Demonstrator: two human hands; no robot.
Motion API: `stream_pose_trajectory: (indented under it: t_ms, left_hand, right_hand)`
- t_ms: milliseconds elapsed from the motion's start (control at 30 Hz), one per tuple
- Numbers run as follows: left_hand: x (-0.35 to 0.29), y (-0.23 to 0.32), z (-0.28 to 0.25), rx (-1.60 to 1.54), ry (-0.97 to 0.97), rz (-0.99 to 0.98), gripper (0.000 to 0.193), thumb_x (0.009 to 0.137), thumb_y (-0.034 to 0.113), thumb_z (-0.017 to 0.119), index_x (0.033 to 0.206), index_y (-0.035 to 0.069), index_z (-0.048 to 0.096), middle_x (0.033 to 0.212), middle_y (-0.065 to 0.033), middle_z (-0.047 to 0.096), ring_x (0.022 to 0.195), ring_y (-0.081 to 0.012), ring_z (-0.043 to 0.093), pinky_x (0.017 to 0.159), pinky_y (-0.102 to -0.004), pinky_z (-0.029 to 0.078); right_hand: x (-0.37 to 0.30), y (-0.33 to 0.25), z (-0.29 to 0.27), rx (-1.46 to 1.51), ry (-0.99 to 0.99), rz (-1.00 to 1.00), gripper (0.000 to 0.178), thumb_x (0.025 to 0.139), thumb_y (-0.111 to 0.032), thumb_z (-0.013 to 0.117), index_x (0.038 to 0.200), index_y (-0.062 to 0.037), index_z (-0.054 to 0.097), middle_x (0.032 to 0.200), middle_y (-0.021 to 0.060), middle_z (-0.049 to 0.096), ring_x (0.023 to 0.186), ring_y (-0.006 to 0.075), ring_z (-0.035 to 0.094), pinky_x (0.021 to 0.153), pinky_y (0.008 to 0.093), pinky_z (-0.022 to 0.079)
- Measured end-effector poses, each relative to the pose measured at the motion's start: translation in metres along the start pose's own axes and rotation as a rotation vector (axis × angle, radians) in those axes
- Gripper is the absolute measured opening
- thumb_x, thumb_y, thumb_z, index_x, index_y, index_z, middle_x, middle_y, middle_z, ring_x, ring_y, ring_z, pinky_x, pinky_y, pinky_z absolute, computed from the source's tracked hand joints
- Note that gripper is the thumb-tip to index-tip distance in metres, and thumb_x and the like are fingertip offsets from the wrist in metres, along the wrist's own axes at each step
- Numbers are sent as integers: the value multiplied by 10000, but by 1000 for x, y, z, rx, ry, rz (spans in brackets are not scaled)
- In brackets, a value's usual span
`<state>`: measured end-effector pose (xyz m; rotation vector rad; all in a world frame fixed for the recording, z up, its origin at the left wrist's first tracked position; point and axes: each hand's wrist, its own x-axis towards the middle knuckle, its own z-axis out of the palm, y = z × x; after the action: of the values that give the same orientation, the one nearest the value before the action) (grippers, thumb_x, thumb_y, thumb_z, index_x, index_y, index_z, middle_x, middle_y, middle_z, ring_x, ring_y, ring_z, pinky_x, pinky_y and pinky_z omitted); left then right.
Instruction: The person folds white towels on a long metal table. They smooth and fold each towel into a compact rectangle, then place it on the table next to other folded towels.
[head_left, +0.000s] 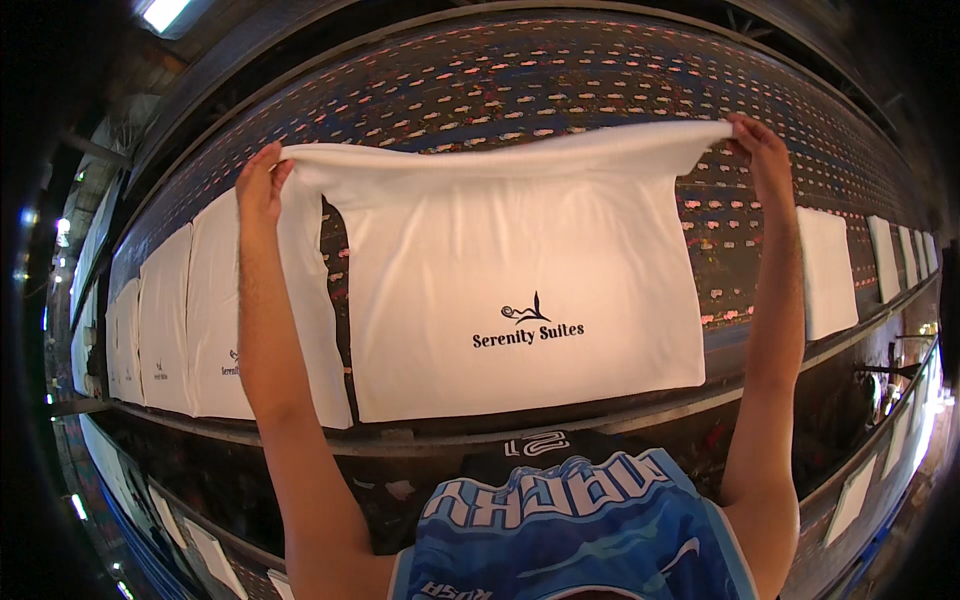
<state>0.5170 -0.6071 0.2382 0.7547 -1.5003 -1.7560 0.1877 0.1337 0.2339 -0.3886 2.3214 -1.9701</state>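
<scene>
White cloth point(520, 240) with black print point(528, 336)

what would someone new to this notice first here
Probably the big white cloth in the middle, its upper corners held by the left hand and the right hand, with a dark print low on its front. Next, the dark board behind it, dotted with pale and pinkish marks, and the bright blue jersey at the bottom edge.
</scene>
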Motion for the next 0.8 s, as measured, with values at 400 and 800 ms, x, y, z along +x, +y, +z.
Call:
stream_pose_trajectory:
  t_ms: [400,800]
  left_hand:
    - [-245,41,-113,304,41,-132,253,1016,224,777,1220,87,712,1098,4,730,948,-121,699,808,-261,543]
    - [-400,-82,-148,581,85,-393,228,944,45,692,1171,25,707,999,-7,630,825,-113,625,645,-270,549]
  right_hand:
    - [-155,-8,-89,-253,-71,188,280,1103,-253,661,1296,-67,742,1044,-4,743,882,72,690,782,230,539]
    - [-310,123,-90,-293,-134,494,180,1028,-93,661,1141,15,750,992,87,743,862,153,724,807,315,617]
